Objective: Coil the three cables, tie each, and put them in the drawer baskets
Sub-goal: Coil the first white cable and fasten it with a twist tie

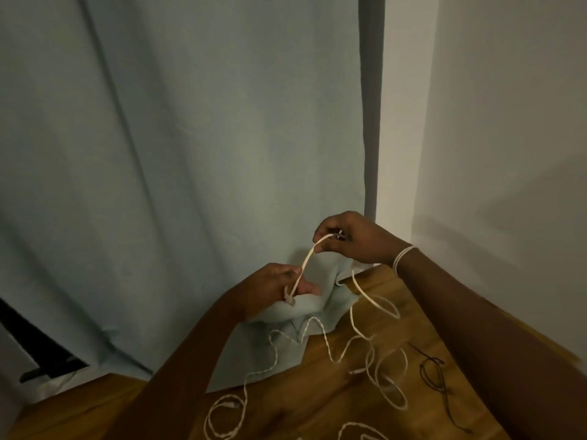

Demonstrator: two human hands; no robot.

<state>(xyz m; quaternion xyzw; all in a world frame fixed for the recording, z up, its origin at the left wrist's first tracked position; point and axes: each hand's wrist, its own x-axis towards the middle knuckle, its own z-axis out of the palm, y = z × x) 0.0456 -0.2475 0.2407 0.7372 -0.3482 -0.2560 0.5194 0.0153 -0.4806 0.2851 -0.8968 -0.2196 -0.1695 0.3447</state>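
Note:
A white cable (307, 257) arches between my two hands above the wooden table (320, 385). My right hand (352, 239) pinches its plug end up high, near the wall corner. My left hand (279, 289) grips the cable lower down, fingers curled round it. The cable's loose length drops from my right hand and trails over the table in loops (378, 303). Another white twisted cable (320, 335) snakes across the tabletop toward the front. A thin black cable (435, 373) lies at the right of the table.
A pale blue curtain (190, 154) hangs behind the table, and its hem is bunched on the tabletop (270, 347). A white wall (508, 154) closes the right side. A dark object (47, 354) stands at the lower left. No drawer or baskets are in view.

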